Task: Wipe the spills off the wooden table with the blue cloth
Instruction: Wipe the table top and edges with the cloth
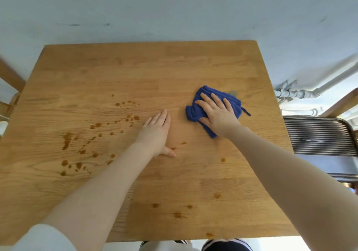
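The wooden table (135, 66) fills the head view. A crumpled blue cloth (195, 111) lies right of centre, and my right hand (218, 113) presses flat on top of it with fingers spread. My left hand (157, 132) rests flat and empty on the bare wood near the centre, fingers together and thumb out. Brown spills (81, 150) are scattered in drops and smears over the left half. A few smaller brown drops (177, 215) dot the near edge, and one drop (223, 159) sits below my right wrist.
A wooden chair (11, 80) stands off the table's left edge. A metal radiator-like rack (317, 134) and white pipes (302, 93) are close to the right edge. A pale wall runs behind the far edge. My legs show under the near edge.
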### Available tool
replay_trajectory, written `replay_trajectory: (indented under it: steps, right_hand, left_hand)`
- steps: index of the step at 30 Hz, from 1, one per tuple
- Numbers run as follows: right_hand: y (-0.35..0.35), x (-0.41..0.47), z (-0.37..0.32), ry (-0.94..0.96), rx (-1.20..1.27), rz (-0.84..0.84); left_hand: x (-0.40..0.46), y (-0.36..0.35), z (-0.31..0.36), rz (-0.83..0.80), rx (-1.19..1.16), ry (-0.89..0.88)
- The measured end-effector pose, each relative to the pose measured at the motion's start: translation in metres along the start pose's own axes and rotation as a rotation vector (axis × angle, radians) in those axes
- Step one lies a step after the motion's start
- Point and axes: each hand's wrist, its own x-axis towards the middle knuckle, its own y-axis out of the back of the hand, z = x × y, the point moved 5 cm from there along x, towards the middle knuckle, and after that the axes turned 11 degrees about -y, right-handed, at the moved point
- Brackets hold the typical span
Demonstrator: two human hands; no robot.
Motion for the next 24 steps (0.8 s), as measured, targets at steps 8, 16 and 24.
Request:
replay_trajectory:
  steps: [8, 16, 24]
  right_hand:
    - [-0.005, -0.006, -0.012, -0.060, 0.053, 0.066]
    - [-0.003, 0.006, -0.006, 0.219, -0.078, 0.014]
    - [0.006, 0.034, -0.007, -0.015, 0.028, -0.014]
  left_hand:
    - [0.000, -0.006, -0.004, 0.025, -0.005, -0.022]
    - [0.003, -0.005, -0.004, 0.020, 0.028, 0.001]
    - [0.000, -0.002, 0.000, -0.017, -0.021, 0.063]
